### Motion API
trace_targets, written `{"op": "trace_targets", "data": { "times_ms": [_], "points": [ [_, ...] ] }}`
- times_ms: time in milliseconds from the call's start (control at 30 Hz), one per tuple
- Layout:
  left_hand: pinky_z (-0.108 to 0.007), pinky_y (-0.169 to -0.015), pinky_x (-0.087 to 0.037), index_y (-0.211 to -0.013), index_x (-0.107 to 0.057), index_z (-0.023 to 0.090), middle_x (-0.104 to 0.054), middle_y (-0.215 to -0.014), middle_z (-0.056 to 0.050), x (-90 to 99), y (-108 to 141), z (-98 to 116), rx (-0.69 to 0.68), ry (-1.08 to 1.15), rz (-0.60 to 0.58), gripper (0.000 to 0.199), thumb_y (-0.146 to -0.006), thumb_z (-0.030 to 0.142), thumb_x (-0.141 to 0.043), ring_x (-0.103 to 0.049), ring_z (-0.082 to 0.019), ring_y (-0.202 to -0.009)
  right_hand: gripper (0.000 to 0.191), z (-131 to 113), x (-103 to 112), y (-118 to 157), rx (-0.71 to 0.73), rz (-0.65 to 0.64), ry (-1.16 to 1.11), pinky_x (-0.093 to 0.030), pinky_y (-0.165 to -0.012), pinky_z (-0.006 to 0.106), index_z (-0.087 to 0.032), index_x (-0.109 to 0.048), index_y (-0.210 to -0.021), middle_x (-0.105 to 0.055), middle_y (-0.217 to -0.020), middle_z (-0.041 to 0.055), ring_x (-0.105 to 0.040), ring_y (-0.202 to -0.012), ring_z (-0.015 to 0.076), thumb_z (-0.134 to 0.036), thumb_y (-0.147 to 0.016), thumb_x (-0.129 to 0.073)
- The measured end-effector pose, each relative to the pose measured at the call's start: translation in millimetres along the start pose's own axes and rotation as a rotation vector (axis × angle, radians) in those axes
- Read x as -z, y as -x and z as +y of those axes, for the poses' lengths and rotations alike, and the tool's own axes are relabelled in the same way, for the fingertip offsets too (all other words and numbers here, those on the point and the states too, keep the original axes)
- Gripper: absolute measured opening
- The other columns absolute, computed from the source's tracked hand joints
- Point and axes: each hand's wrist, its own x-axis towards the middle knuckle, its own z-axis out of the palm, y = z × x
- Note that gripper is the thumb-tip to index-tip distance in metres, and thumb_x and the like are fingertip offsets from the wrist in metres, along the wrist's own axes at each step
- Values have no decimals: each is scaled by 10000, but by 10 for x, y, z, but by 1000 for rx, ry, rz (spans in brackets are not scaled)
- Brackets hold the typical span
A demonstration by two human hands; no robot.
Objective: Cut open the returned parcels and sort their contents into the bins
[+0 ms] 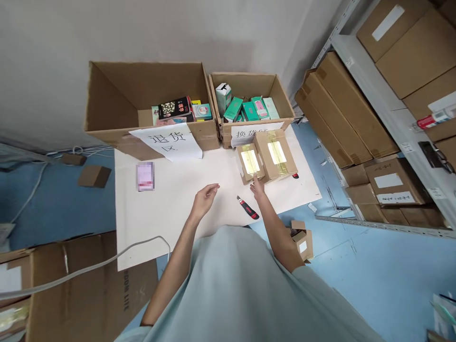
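My left hand [205,201] hovers over the white tabletop [167,204] with its fingers stretched out and nothing in them. My right hand [258,187] is at the near edge of a small taped carton [251,161], fingers apart; whether a fingertip touches the carton I cannot tell. Beside that carton, on its right, stands a larger taped carton [276,155] with a white label. A black and red utility knife [248,207] lies between my hands, nearer the right one, its tip pointing away from me.
Along the wall stand an open box of books [149,138] and an open box of green packages [256,122], both with paper signs. A blurred pinkish item [145,176] lies at left. A grey cable [107,260] crosses the near left corner. Loaded shelving [359,57] borders the right.
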Motion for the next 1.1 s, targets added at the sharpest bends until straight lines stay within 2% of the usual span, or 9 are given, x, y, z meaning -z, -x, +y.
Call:
{"op": "trace_targets", "data": {
  "times_ms": [133,200,300,400,500,600,733,867,1100],
  "points": [
    [-507,-1164,-583,-1210,-776,213,-815,-1326,-148,-55,-70,0,19,-47,79,468,-943,578,-656,-744,-328,-1301,531,152,79,-103,17,-86,-4,-626,-1052,304,-270,-697,-1410,-682,-1550,89,-762,-1247,191,-639,-1034,-631],
    [-518,-1149,-592,-1255,-762,214,-785,-1395,-150,-113,-139,-9,27,-80,95,464,-954,550,-653,-740,-333,-1305,537,227,182,-142,25,-152,-7,-613,-1080,316,-279,-694,-1433,-656,-1597,81,-758,-1270,196,-630,-1034,-621],
    [-543,-1173,-576,-1465,-668,219,-654,-1596,-168,-234,-305,-23,33,-149,148,576,-968,510,-670,-681,-348,-1406,583,334,369,-207,87,-288,-27,-599,-1117,362,-326,-661,-1510,-643,-1623,67,-724,-1340,204,-643,-1024,-611],
    [-558,-1292,-467,-1637,-522,207,-487,-1745,-188,-375,-496,-38,15,-267,176,765,-947,464,-731,-500,-372,-1600,626,397,512,-282,157,-378,-35,-576,-1155,394,-351,-621,-1577,-615,-1662,57,-663,-1433,208,-646,-1026,-594],
    [-563,-1361,-362,-1653,-497,146,-512,-1720,-213,-493,-604,-61,-41,-393,106,839,-901,391,-778,-458,-394,-1627,661,397,567,-354,177,-370,16,-556,-1186,409,-297,-646,-1570,-642,-1638,79,-636,-1471,231,-654,-1016,-610],
    [-573,-1345,-371,-1644,-509,114,-584,-1647,-221,-504,-557,-118,-70,-472,84,874,-858,349,-810,-524,-414,-1560,692,361,575,-377,197,-390,75,-554,-1198,434,-256,-698,-1516,-697,-1574,94,-652,-1454,254,-698,-987,-637],
    [-594,-1255,-466,-1669,-506,148,-692,-1461,-196,-320,-287,-313,13,-495,122,983,-783,335,-887,-600,-441,-1440,760,323,559,-240,321,-453,156,-494,-1271,473,-253,-724,-1501,-720,-1553,67,-633,-1485,278,-763,-940,-676],
    [-537,-1131,-579,-1661,-546,250,-677,-1274,-127,-50,100,-610,88,-384,179,951,-769,252,-876,-674,-368,-1291,799,353,463,92,483,-527,252,-421,-1337,460,-237,-692,-1563,-686,-1596,51,-592,-1537,291,-773,-972,-649],
    [-477,-1103,-617,-1602,-627,277,-642,-1236,-81,548,800,-1058,173,-169,310,828,-804,274,-845,-722,-277,-1174,818,657,167,697,503,-680,457,-468,-1310,461,-280,-666,-1602,-664,-1617,0,-594,-1538,314,-814,-985,-600]
  ]
}}
